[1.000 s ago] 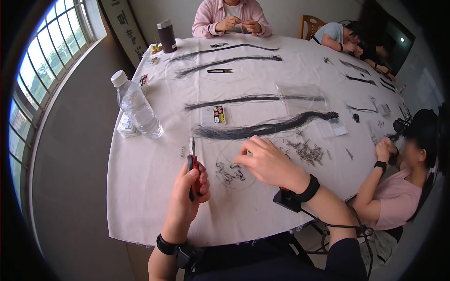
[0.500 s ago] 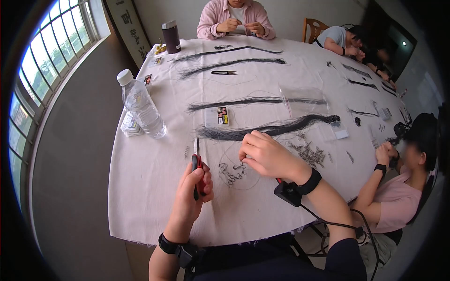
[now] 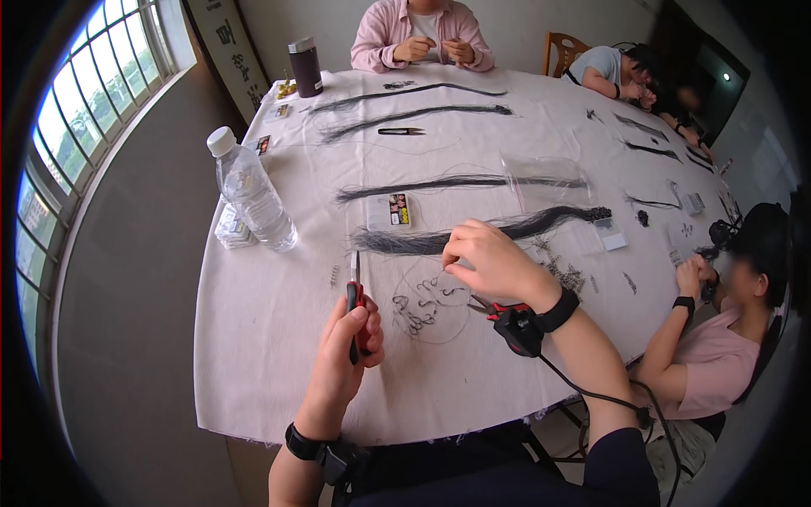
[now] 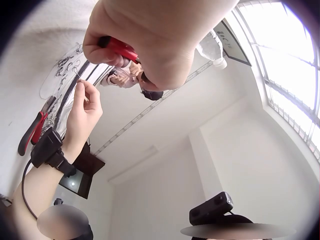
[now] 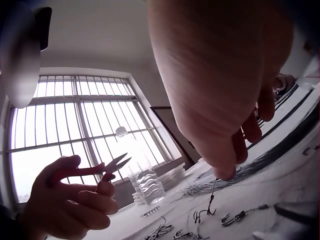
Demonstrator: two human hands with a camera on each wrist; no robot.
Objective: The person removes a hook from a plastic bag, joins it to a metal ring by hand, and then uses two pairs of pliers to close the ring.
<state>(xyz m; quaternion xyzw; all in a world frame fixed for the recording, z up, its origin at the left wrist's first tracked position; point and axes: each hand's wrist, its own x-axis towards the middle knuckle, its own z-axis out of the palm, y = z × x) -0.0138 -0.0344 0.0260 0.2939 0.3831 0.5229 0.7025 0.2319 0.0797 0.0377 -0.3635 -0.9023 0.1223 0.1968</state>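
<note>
Red-and-black-handled scissors (image 3: 356, 296) point away from me in my left hand (image 3: 351, 332), whose fingers curl round the handles. Their two short blades stand slightly apart in the right wrist view. To the right, my right hand (image 3: 492, 260) pinches a thin fishing line between thumb and forefinger; a dark fish hook (image 5: 210, 207) hangs from it just below the fingertips. Between the hands, several hooks with line (image 3: 414, 317) lie loosely spread on the cloth. Red-handled pliers (image 3: 485, 308) lie beside my right wrist, partly hidden by the wrist camera.
Long bundles of black strands (image 3: 507, 232) stretch across the white tablecloth (image 3: 270, 338), with a small clear box (image 3: 388, 211) among them. A pile of metal swivels (image 3: 564, 277) lies right of centre. A water bottle (image 3: 256, 198) stands at left. Other people sit round the table.
My right hand has risen slightly and moved right, away from the loose hooks, with the line and hook in its fingers. More of the pliers shows now. The left hand keeps its hold.
</note>
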